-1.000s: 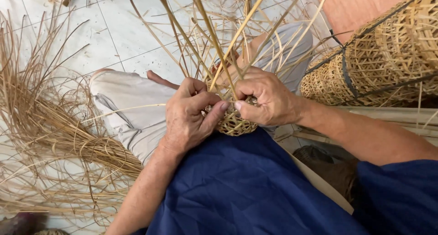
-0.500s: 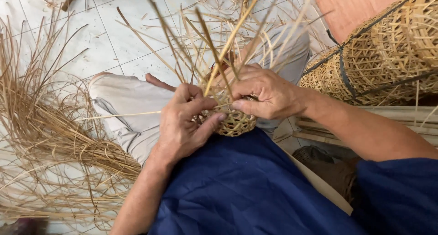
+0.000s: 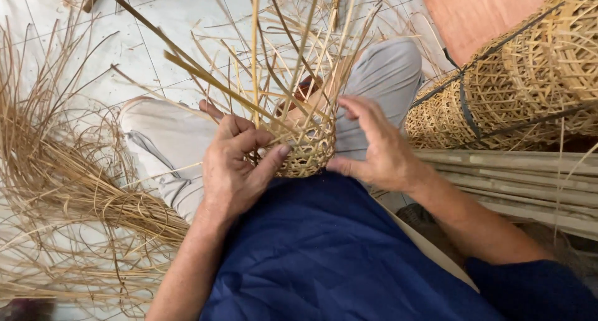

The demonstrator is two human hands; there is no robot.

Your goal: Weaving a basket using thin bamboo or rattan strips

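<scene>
A small, half-woven round basket of pale bamboo strips [image 3: 306, 148] sits in the person's lap at the centre of the view, its woven base toward the body and its loose uprights [image 3: 274, 53] fanning out toward twelve o'clock.

The left hand [image 3: 237, 168] is at nine o'clock of the basket. Its fingers are curled around the strips at the basket's rim, and the thumb presses flat against the woven wall, so this hand has a closed hold on the basket.

The right hand [image 3: 377, 146] is at three o'clock of the basket, fingers spread and loosely bent. Its thumb tip touches the lower edge of the weave, while the other fingers stand just clear of the side, gripping nothing.

Under the basket lie the person's light grey trousers [image 3: 159, 150] and, toward six o'clock, a dark blue shirt [image 3: 317, 259].

At nine o'clock a loose heap of long tan bamboo strips [image 3: 68, 190] sprawls over the white tiled floor [image 3: 156, 22]. At two o'clock rests a stack of finished open-weave baskets bound with a dark strap [image 3: 517, 78], and at three o'clock, beneath it, a bundle of straight split bamboo slats [image 3: 517, 178].
</scene>
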